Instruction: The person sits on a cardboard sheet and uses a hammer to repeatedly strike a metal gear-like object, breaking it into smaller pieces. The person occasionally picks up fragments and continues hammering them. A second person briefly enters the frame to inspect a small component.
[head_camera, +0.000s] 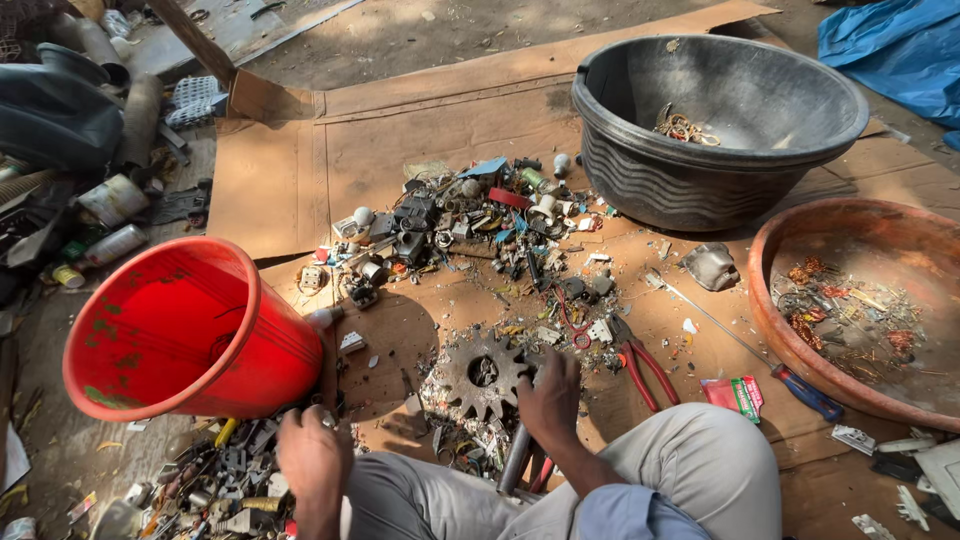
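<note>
Sorting scrap: your right hand (548, 395) presses closed on the toothed steel gear (484, 373) beside the tipped red plastic bucket (190, 330); left hand (313, 450) curls among loose bits below it. Next likely needs a firmer lift.

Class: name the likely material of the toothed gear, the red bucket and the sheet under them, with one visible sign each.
Toothed gear: probably steel, dull grey with rusty grime. Red bucket: looks like plastic, smooth, glossy, evenly coloured. Sheet: cardboard, matte brown with fold creases.

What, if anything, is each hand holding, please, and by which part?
The right hand rests on the toothed gear's rim; a true grip cannot be told. The left hand reaches into the scrap pile, its fingers hidden.
</note>
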